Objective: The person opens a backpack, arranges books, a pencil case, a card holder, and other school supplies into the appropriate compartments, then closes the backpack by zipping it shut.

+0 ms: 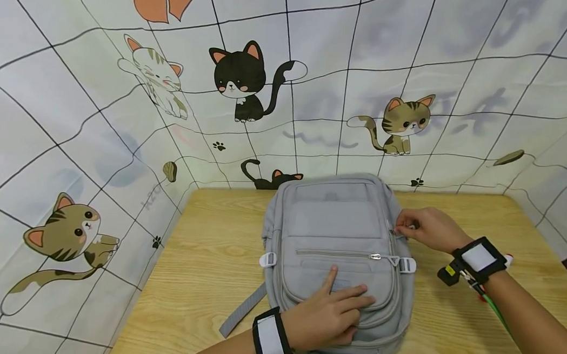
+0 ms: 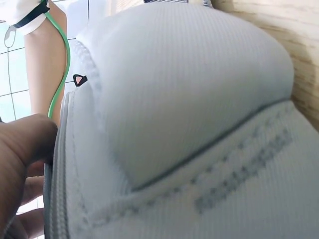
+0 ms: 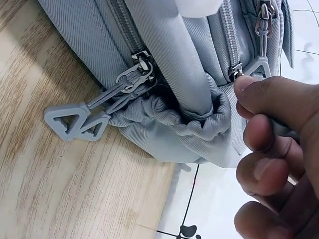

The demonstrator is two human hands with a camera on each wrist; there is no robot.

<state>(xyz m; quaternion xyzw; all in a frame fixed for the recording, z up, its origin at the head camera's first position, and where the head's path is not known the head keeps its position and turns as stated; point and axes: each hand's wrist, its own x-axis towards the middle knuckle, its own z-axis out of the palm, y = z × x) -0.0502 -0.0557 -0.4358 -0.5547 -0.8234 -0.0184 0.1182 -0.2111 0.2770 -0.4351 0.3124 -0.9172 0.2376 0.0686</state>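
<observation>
Wall covering (image 1: 316, 38), white, grid-lined, wrapped round the back and sides. Printed with five clearly seen cats, one cropped black figure at the right edge, and four paw prints in the head view.

Surface (image 1: 211, 237), one, pale wood grain.

Backpack (image 1: 332, 218), one, grey, laid on the surface with front panel up and far end near the back wall; placed in the middle, between two forearms.

Hands, two, well apart. Left hand (image 1: 331, 315): fingers spread, resting on the lower front panel, gripping nothing. Right hand (image 1: 428, 229): thumb and finger pinched at a zipper slider (image 3: 236, 73) on the backpack's right edge; other fingers curled loosely.

Front zipper (image 1: 337, 254), one, straight across the panel, metal slider at the right end.

Webbing strap (image 1: 243, 311), one, grey, loose end out on the surface at left.

Wrist bands, two, black with white patch: one left (image 1: 270, 338), one right (image 1: 480, 260).

Cable (image 1: 498, 313), one, green, along the right forearm.

Side buckles, two, white: one left (image 1: 268, 259), one right (image 1: 408, 265).

Triangular pulls, three clear in the right wrist view: a pair (image 3: 65, 109) hanging over the surface, a single (image 3: 260, 60) beside the thumb.
</observation>
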